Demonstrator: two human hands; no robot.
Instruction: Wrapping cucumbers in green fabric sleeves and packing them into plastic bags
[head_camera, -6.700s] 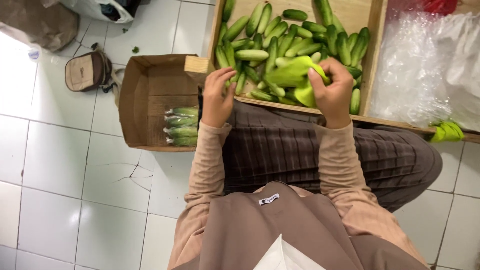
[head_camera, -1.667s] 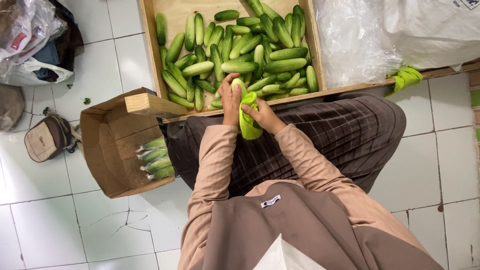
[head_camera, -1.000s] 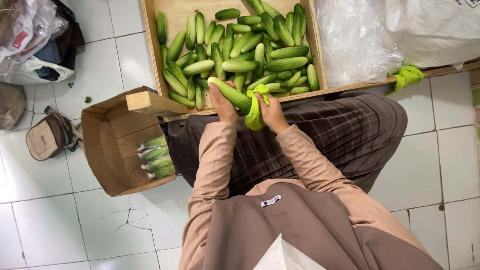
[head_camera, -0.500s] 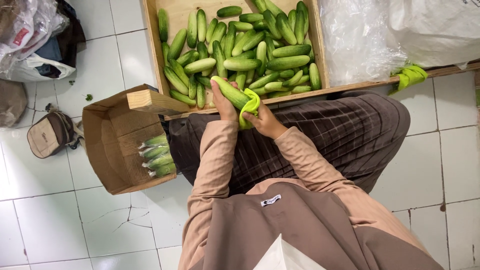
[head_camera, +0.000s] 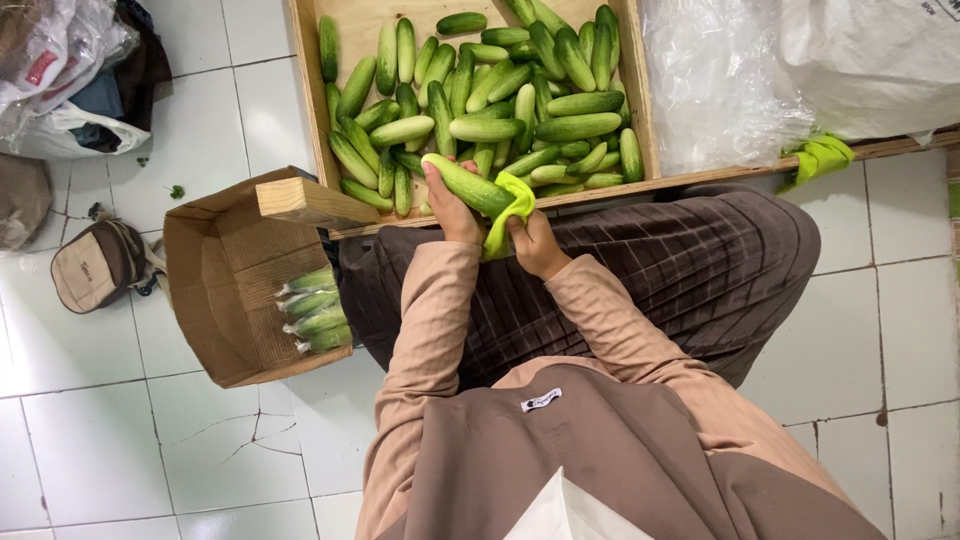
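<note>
My left hand (head_camera: 452, 208) grips a light green cucumber (head_camera: 468, 184) at its near end, holding it just above the front edge of a wooden crate (head_camera: 312, 120) full of several cucumbers. My right hand (head_camera: 537, 243) pinches a yellow-green wrap (head_camera: 509, 209) that hangs around the cucumber's right end. Both hands sit close together over my lap, in front of the crate.
An open cardboard box (head_camera: 215, 290) on the tiled floor to my left holds several wrapped cucumbers (head_camera: 314, 310). A clear plastic sheet (head_camera: 710, 80) and a white sack (head_camera: 870, 60) lie right of the crate. A small bag (head_camera: 98, 264) and plastic bags (head_camera: 60, 70) sit far left.
The cucumber, earlier upright and mostly covered by the wrap, now lies slanted and mostly bare in my left hand. My right hand has drawn the wrap down toward my lap.
</note>
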